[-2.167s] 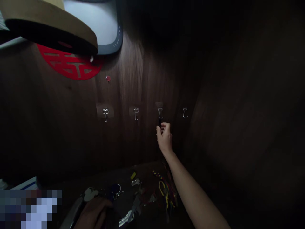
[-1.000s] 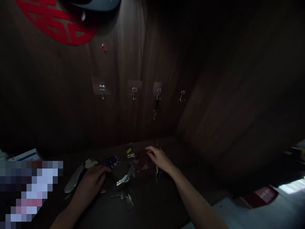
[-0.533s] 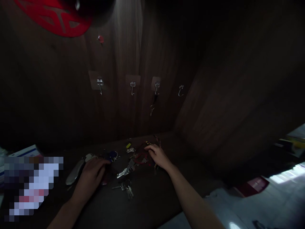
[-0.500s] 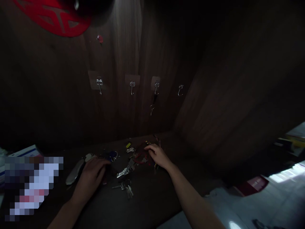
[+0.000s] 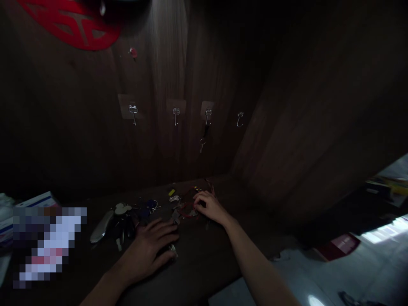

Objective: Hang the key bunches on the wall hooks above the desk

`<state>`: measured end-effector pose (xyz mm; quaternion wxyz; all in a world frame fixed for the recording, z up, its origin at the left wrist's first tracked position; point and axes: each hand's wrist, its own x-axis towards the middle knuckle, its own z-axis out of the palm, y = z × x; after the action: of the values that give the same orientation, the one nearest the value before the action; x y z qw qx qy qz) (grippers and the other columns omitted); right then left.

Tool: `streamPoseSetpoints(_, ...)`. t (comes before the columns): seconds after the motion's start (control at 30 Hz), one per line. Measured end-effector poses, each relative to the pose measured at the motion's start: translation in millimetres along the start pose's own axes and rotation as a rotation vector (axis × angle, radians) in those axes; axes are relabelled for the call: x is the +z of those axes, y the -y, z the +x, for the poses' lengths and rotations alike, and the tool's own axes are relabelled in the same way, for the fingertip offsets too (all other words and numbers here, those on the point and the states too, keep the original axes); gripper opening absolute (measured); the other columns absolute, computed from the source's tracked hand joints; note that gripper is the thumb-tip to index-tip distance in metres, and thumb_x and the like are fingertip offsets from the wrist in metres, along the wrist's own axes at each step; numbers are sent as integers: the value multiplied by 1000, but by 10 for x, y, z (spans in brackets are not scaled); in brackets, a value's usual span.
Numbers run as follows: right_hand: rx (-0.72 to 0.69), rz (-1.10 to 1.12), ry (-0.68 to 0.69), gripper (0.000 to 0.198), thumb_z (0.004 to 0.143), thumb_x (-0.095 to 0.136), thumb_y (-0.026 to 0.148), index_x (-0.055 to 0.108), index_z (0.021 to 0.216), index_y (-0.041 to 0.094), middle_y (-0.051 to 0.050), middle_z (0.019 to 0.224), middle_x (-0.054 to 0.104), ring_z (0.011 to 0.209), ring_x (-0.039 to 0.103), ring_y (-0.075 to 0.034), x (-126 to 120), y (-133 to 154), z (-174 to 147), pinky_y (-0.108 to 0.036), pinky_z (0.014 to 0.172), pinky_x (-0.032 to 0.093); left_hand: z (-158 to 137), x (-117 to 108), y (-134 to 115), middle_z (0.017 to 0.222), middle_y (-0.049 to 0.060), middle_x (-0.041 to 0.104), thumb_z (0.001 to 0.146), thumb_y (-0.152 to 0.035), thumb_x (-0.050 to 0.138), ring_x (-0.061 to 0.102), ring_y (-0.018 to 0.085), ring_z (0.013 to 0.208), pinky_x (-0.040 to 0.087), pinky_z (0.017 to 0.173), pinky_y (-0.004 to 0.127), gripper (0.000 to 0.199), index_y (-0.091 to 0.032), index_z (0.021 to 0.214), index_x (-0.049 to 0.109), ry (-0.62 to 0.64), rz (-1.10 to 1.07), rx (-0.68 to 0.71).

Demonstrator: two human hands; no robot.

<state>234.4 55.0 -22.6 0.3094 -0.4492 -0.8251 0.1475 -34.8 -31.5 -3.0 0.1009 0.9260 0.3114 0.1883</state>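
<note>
My left hand (image 5: 149,251) lies palm down with its fingers stretched out over the dark shelf. It partly covers a small bunch of keys (image 5: 173,250) by the thumb. My right hand (image 5: 210,207) is at the tangle of keys, its fingers curled together near a red cord (image 5: 183,212); what they hold is hidden. Between the hands lie silver keys (image 5: 174,198), and a yellow tag (image 5: 172,192) is behind them. A blue key fob (image 5: 149,208) with a ring lies beyond my left fingers. Left of that hand sit a large key bunch (image 5: 123,223) and a silver folding-knife-like piece (image 5: 101,227).
Several metal hooks (image 5: 176,117) are stuck on the wooden back wall; a key (image 5: 202,145) hangs from one. Boxes (image 5: 35,203) stand at the left. A side wall (image 5: 287,140) rises on the right. A red box (image 5: 339,247) lies lower right, beyond the shelf edge.
My left hand has moved right and nearer, from the large key bunch to over the smaller keys, its fingers now spread. My right hand stayed in place, its fingers curling more.
</note>
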Motion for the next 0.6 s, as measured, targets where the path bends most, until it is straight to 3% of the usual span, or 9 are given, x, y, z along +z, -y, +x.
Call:
streamPoseSetpoints(0.2, 10, 29, -14, 9, 79, 60, 16, 60, 71, 21, -3, 94, 67, 92, 58, -18, 1, -6, 2, -35, 85, 42, -14, -86, 65, 109, 5, 69, 91, -31, 46, 60, 19, 107, 37, 105, 44, 21, -24, 87, 66, -36, -7, -75)
streamPoseSetpoints(0.4, 103, 131, -58, 10, 82, 54, 19, 61, 75, 20, -2, 86, 67, 86, 60, -17, -19, 5, 1, -31, 82, 44, -70, -93, 177, 95, 3, 71, 91, -29, 46, 64, 18, 94, 40, 101, 41, 19, -22, 90, 64, -119, 52, -140)
streamPoseSetpoints(0.6, 163, 256, -204, 13, 82, 53, 28, 61, 75, 20, 0, 77, 65, 78, 60, -17, -45, 39, 7, -28, 74, 44, -59, -39, 209, 76, 2, 68, 94, -29, 38, 64, 18, 76, 44, 93, 42, 32, -20, 76, 63, -258, 134, -214)
